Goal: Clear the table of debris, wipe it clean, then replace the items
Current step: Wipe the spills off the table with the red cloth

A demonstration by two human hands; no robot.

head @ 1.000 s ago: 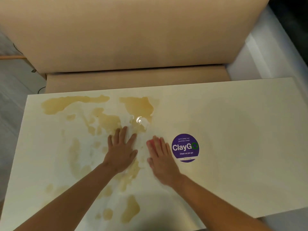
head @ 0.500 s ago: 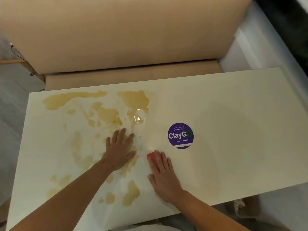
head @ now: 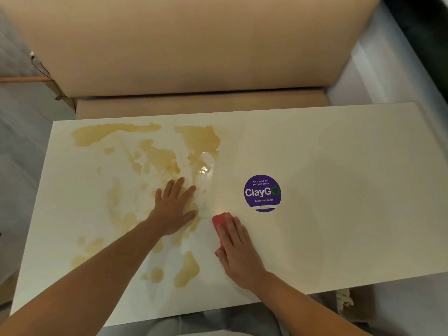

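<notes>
- Red and soft-looking, the small sponge-like wiping pad (head: 219, 226) is lying flat on the pale glossy worktop (head: 339, 214), pinned under the straight fingers of the right hand (head: 236, 251), just below and left of the round purple "ClayGo" sticker (head: 262, 193).
- Over the last second the pad has been travelling toward the near edge: it was level with the sticker, and it is now sitting below it, so a pulling stroke appears to be under way.
- The right hand is pressing down with its fingers extended and close together, not curled round the pad; only the pad's far end and left edge are showing.
- The left hand (head: 175, 209) is lying spread and flat, fingers splayed, holding nothing, planted on the wet patch and seemingly bracing the body; its spot among the stains has barely shifted.
- The tan-brown liquid spill (head: 157, 154) is still covering the left half of the worktop in streaks and blobs, with a glinting wet pool (head: 203, 169) beyond the left fingertips.
- The strip where the pad is passing is looking cleaner than the left side, so the wiping seems early, with most stains untouched.
- No debris or items are showing on the worktop, so clearing looks done and replacing remains.
- Beyond the far edge a beige upholstered sofa (head: 194, 44) is standing.
</notes>
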